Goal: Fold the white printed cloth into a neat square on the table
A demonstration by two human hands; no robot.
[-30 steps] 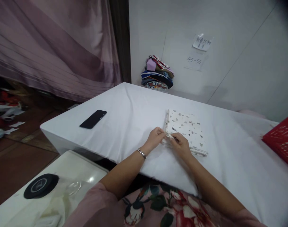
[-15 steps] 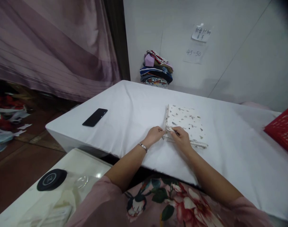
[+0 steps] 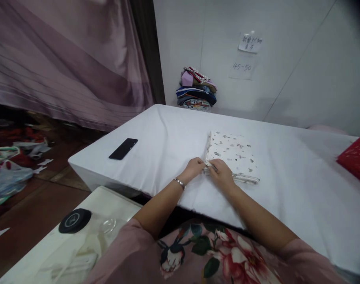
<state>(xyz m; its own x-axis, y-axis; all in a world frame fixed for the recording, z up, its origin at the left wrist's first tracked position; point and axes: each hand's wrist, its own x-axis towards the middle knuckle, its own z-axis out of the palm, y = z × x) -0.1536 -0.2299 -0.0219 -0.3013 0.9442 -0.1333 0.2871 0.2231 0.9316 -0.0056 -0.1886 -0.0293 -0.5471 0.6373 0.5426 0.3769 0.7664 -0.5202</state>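
A folded white cloth (image 3: pixel 234 154) with small dark prints lies on the white-covered table (image 3: pixel 168 134). My left hand (image 3: pixel 193 169), with a bracelet on the wrist, pinches the cloth's near left corner. My right hand (image 3: pixel 222 173) rests right beside it, fingers curled on the same near edge. Both hands are closed on the cloth's layers.
A black phone (image 3: pixel 123 148) lies on the table's left part. A stack of folded clothes (image 3: pixel 196 90) sits against the far wall. A red basket (image 3: pixel 355 157) stands at the right edge. A white side surface with a black round pad (image 3: pixel 75 220) is at lower left.
Both hands stay at the cloth's near left corner with small finger shifts. The view has moved slightly; the cloth has not moved.
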